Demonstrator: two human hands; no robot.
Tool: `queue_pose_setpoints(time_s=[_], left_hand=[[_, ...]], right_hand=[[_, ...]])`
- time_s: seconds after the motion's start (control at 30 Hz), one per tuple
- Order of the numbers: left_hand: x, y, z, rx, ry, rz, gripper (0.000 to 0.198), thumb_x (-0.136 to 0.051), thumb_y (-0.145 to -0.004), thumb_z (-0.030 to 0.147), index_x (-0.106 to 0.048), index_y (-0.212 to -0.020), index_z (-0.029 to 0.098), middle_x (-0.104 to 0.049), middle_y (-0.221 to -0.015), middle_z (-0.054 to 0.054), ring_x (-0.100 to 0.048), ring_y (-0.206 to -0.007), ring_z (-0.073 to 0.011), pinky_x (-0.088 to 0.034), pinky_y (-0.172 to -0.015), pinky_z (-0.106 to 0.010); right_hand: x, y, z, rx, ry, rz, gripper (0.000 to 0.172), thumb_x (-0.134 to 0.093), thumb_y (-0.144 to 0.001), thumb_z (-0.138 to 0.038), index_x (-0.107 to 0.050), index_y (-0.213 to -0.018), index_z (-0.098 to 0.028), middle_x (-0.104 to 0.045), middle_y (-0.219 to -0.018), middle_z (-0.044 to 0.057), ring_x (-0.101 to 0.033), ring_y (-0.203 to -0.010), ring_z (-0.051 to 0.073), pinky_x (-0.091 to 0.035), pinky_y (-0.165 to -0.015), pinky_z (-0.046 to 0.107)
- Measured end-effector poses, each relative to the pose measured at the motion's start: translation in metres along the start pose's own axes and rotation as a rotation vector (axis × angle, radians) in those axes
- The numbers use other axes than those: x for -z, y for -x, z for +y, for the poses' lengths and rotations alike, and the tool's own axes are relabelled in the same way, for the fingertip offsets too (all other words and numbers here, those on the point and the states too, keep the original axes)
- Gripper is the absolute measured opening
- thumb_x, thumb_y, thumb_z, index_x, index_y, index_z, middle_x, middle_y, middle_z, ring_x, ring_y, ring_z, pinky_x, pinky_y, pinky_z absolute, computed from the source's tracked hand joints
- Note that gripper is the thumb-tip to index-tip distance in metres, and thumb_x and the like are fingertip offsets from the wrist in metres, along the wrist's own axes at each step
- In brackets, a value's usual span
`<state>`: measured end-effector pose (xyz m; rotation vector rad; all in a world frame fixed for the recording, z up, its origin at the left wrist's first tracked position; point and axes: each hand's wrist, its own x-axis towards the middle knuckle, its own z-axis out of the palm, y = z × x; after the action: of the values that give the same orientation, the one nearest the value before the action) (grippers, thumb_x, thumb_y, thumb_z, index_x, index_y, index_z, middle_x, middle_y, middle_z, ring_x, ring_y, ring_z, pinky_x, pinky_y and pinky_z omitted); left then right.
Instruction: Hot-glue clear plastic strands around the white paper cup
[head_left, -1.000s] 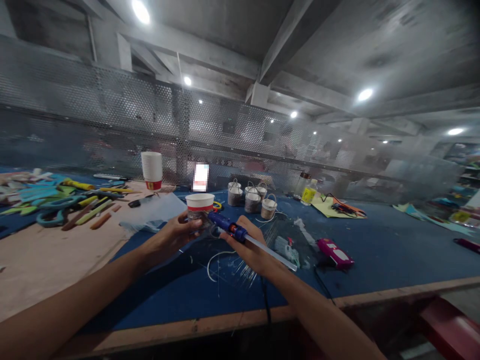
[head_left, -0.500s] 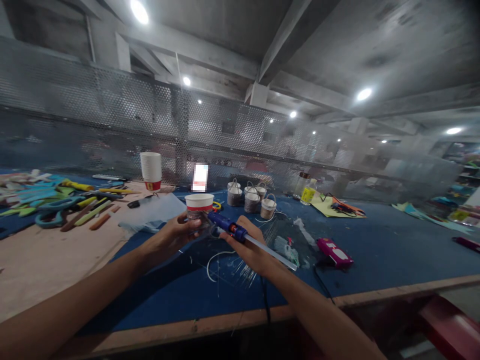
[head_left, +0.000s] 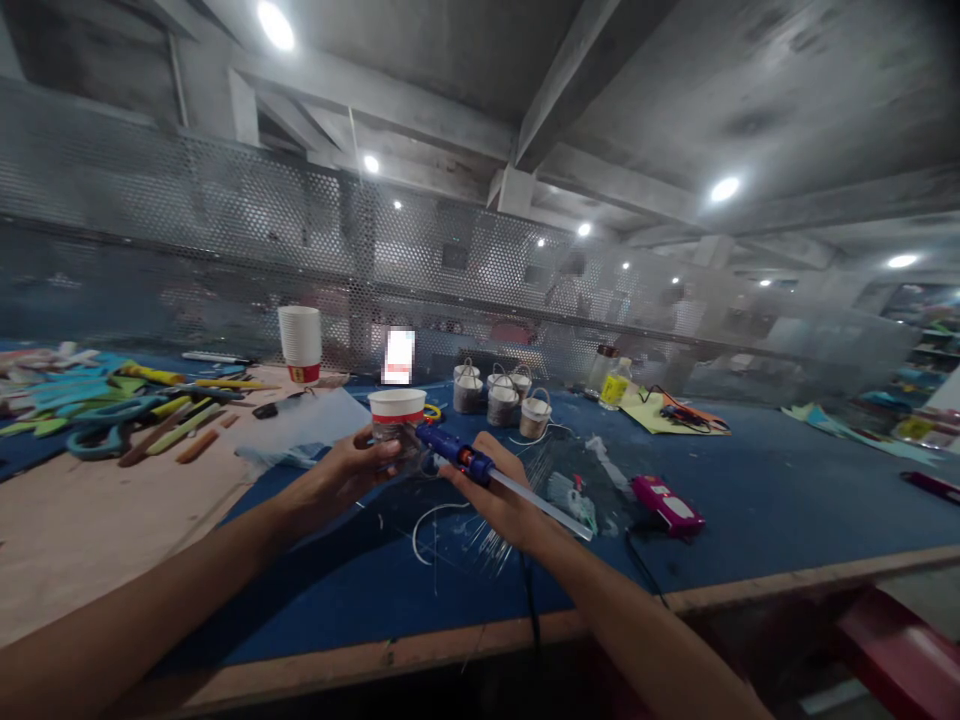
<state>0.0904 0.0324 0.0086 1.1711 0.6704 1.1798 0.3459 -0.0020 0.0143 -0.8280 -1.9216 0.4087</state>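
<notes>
My left hand [head_left: 365,462] is closed around a paper cup [head_left: 397,406] with a white rim and a red band; its lower part looks wrapped in something greyish. In my right hand [head_left: 499,490] is a blue hot glue gun [head_left: 455,447], a clear glue stick [head_left: 544,508] jutting from its back end. The gun's nozzle points left at the side of the cup; whether it touches, I cannot tell. Below the hands a white cord [head_left: 421,530] curls on the blue table surface. Several small wrapped cups with handles [head_left: 502,402] stand beyond my right hand.
A stack of paper cups [head_left: 300,340] stands at the back left, near scissors [head_left: 97,435] and coloured sticks. A lit screen [head_left: 398,356] leans at the back. To the right are a magenta device [head_left: 667,504], a yellow-labelled bottle [head_left: 616,385] and yellow paper [head_left: 651,412].
Both hands keep the cup and glue gun in nearly the same place. The whole view has shifted very slightly.
</notes>
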Motion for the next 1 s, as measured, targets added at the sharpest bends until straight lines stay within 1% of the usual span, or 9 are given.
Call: queue_pose_setpoints(time_s=[0.13, 0.3, 0.47, 0.6, 0.73, 0.8, 0.9, 1.0], left_hand=[[0.0003, -0.0018, -0.0006, 0.01, 0.012, 0.017, 0.05, -0.1, -0.074, 0.034, -0.084, -0.119, 0.021, -0.084, -0.122, -0.013, -0.075, -0.109, -0.0292, -0.056, -0.093, -0.037], [0.0008, -0.0006, -0.0009, -0.01, 0.023, -0.007, 0.042, -0.096, -0.079, 0.033, -0.085, -0.117, 0.021, -0.083, -0.124, -0.013, -0.074, -0.104, -0.0269, -0.056, -0.089, -0.035], [-0.0031, 0.0022, 0.003, 0.009, 0.007, 0.018, 0.04, -0.098, -0.077, 0.034, -0.086, -0.112, 0.02, -0.083, -0.122, -0.014, -0.073, -0.106, -0.0289, -0.056, -0.091, -0.039], [-0.0018, 0.0009, 0.0021, 0.016, 0.018, 0.033, 0.04, -0.098, -0.076, 0.033, -0.085, -0.111, 0.019, -0.084, -0.121, -0.014, -0.073, -0.103, -0.0279, -0.055, -0.087, -0.036], [-0.0006, 0.0008, 0.0017, 0.014, 0.023, 0.03, 0.039, -0.098, -0.075, 0.033, -0.085, -0.109, 0.019, -0.084, -0.118, -0.013, -0.073, -0.099, -0.0263, -0.055, -0.084, -0.035], [-0.0018, 0.002, 0.003, 0.014, 0.012, 0.023, 0.038, -0.098, -0.076, 0.034, -0.085, -0.109, 0.019, -0.083, -0.119, -0.013, -0.072, -0.1, -0.0265, -0.056, -0.085, -0.035], [-0.0043, 0.0041, 0.0054, 0.014, 0.015, 0.014, 0.043, -0.097, -0.078, 0.035, -0.085, -0.115, 0.02, -0.083, -0.124, -0.013, -0.072, -0.108, -0.0279, -0.056, -0.091, -0.036], [-0.0051, 0.0044, 0.0061, 0.023, 0.012, 0.023, 0.045, -0.098, -0.077, 0.036, -0.085, -0.117, 0.021, -0.083, -0.124, -0.012, -0.072, -0.111, -0.0279, -0.056, -0.091, -0.036]], right_hand=[[0.0004, 0.0, -0.0006, -0.007, 0.022, -0.003, 0.041, -0.068, -0.104, -0.051, -0.05, -0.08, -0.023, -0.051, -0.084, -0.003, -0.051, -0.071, 0.013, -0.041, -0.067, 0.028], [0.0009, 0.0002, -0.0016, -0.02, 0.025, -0.011, 0.039, -0.068, -0.103, -0.05, -0.05, -0.081, -0.024, -0.051, -0.085, -0.002, -0.053, -0.073, 0.014, -0.043, -0.068, 0.029], [0.0012, 0.0009, -0.0005, -0.022, 0.034, -0.017, 0.038, -0.068, -0.103, -0.05, -0.051, -0.081, -0.024, -0.053, -0.086, -0.002, -0.053, -0.072, 0.014, -0.043, -0.068, 0.029], [0.0011, 0.0008, 0.0001, -0.022, 0.017, -0.016, 0.04, -0.068, -0.103, -0.052, -0.051, -0.08, -0.024, -0.053, -0.086, -0.002, -0.053, -0.073, 0.014, -0.042, -0.069, 0.028], [0.0004, 0.0003, 0.0009, -0.023, 0.015, -0.002, 0.043, -0.069, -0.103, -0.052, -0.051, -0.078, -0.023, -0.052, -0.085, -0.002, -0.053, -0.072, 0.013, -0.041, -0.069, 0.028], [0.0002, 0.0001, 0.0014, -0.018, 0.01, 0.002, 0.043, -0.069, -0.103, -0.052, -0.051, -0.078, -0.023, -0.052, -0.085, -0.003, -0.052, -0.071, 0.013, -0.04, -0.068, 0.028], [0.0005, 0.0003, 0.0021, -0.014, 0.001, 0.007, 0.044, -0.069, -0.103, -0.054, -0.051, -0.078, -0.023, -0.051, -0.085, -0.002, -0.053, -0.072, 0.013, -0.04, -0.068, 0.028], [0.0007, 0.0006, 0.0032, -0.018, 0.008, 0.005, 0.044, -0.069, -0.103, -0.054, -0.051, -0.078, -0.023, -0.051, -0.085, -0.002, -0.053, -0.072, 0.013, -0.04, -0.068, 0.028]])
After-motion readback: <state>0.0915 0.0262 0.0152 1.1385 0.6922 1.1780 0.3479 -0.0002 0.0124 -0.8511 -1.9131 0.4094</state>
